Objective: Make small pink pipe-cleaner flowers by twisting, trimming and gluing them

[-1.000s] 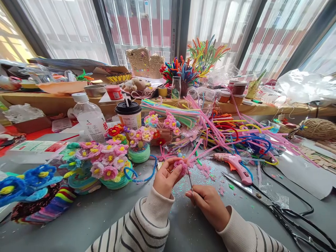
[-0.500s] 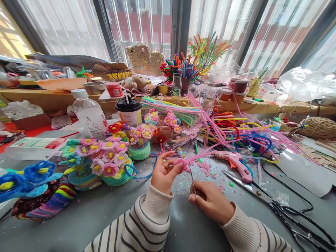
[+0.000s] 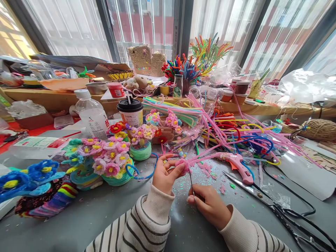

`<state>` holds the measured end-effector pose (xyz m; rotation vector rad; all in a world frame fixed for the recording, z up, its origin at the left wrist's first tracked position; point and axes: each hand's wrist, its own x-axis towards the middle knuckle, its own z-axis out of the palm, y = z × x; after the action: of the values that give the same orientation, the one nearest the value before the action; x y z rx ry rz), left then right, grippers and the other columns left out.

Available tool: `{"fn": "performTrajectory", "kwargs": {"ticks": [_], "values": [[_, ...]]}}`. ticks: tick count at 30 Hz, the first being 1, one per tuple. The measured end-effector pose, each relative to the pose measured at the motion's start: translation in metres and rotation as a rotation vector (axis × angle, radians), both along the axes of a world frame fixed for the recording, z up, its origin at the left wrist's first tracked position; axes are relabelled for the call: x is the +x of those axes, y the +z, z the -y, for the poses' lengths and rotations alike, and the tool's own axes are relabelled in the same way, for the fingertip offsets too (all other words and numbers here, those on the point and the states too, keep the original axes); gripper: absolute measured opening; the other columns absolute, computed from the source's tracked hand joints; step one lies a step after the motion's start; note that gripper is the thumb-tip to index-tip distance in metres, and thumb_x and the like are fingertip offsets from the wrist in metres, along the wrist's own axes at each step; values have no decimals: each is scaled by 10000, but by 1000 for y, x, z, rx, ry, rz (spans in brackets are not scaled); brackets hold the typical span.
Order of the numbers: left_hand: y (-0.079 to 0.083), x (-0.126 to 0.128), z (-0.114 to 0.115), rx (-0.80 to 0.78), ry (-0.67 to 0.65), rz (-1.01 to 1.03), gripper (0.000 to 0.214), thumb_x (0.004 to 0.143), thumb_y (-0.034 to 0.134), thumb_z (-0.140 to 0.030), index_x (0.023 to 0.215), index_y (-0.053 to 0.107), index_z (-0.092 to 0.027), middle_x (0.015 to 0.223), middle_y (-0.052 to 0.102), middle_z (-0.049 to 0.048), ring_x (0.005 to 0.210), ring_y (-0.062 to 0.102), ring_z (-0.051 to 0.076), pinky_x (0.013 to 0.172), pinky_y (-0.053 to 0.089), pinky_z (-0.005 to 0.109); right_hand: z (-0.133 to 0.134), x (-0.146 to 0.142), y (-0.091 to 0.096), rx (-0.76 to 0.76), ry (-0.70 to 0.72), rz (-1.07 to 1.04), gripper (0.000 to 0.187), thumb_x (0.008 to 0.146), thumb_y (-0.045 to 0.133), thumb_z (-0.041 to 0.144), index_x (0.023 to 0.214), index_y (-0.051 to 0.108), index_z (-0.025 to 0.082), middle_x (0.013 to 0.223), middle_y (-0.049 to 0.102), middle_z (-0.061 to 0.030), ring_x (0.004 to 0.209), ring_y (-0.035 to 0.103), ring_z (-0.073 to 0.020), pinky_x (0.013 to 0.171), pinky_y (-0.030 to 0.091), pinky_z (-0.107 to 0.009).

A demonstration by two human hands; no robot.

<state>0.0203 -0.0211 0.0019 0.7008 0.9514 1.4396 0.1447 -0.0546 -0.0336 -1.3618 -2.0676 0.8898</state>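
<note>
My left hand (image 3: 166,174) pinches a fuzzy bunch of pink pipe cleaner (image 3: 181,166) between thumb and fingers; long pink stems run from it to the right. My right hand (image 3: 208,203) is closed on a thin, pointed metal tool (image 3: 192,185), its tip up against the underside of the pink bunch. Whether the tool has one blade or two I cannot tell. Pink fluff clippings (image 3: 206,170) and glitter lie on the grey table behind the hands. To the right are a pink glue gun (image 3: 237,166) and large black-handled scissors (image 3: 265,196).
Pipe cleaner flower pots (image 3: 112,171) stand at the left, near a plastic bottle (image 3: 91,117) and a lidded cup (image 3: 130,113). Behind lies a heap of loose pipe cleaners (image 3: 231,127). A black cord (image 3: 283,204) loops at the right. Jars and boxes line the back ledge (image 3: 154,99).
The metal tool's tip has shifted slightly left, closer against the pink bunch, and my right hand has moved a little left and down. My left hand keeps its pinch.
</note>
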Motion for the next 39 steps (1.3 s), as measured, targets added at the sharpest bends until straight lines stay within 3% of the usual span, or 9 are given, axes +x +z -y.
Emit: {"fn": "performTrajectory", "kwargs": {"ticks": [14,22,39], "values": [[-2,1,-1,-17,12,65,485,462,699,-145,823,373,-156,579,552,-54,497,567,75,476,473,173,-3,2,-2,21,-112,-77,517,728,238,584,441,361,173,428,385,21,426,357,-86,447,273,-218],[-8,2,-2,-26,29,26,453,450,702,-137,715,336,-164,549,534,-73,475,548,70,448,465,185,2,0,-1,-4,-6,-40,559,714,171,623,531,420,157,464,372,26,449,349,-86,456,269,-216],[-12,4,0,-3,-26,5,469,450,695,-127,699,301,-184,594,520,-83,492,565,69,488,465,185,2,-1,-1,4,-27,-36,547,717,189,617,516,411,159,462,385,20,452,361,-90,459,274,-221]]}}
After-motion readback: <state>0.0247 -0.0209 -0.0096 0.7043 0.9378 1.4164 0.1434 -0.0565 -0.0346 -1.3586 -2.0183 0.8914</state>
